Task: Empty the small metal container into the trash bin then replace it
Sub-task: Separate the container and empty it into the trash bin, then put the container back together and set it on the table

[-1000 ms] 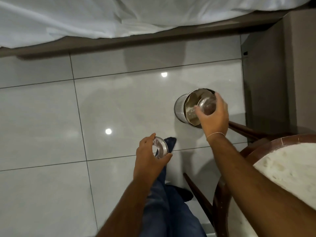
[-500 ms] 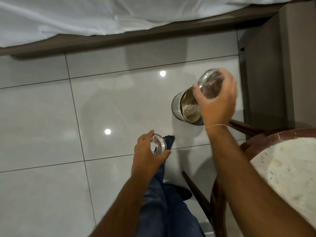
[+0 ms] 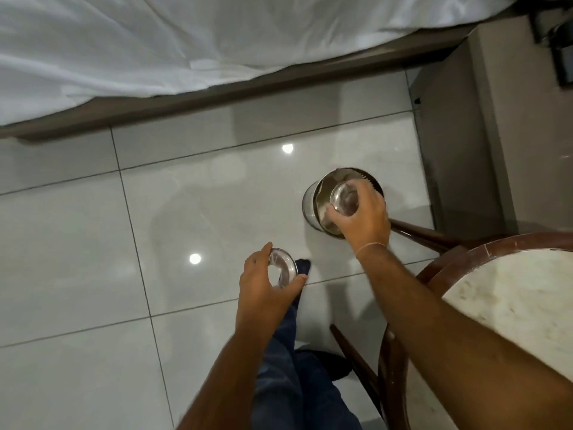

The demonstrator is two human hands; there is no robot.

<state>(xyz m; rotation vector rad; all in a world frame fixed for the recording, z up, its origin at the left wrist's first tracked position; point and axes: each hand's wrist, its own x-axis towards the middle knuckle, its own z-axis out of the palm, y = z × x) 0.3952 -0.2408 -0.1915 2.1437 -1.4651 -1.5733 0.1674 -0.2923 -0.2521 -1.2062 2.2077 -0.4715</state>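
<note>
Tipping the small metal container (image 3: pixel 344 200) over the trash bin (image 3: pixel 310 209) directly beneath its closed fingers, the right hand (image 3: pixel 361 217) risks spilling onto the floor if it drifts sideways, while the left hand (image 3: pixel 263 293) pinches the lid (image 3: pixel 283 268).

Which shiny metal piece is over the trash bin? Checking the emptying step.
The small metal container in the right hand; the lid, in the left hand, hangs over bare floor.
</note>
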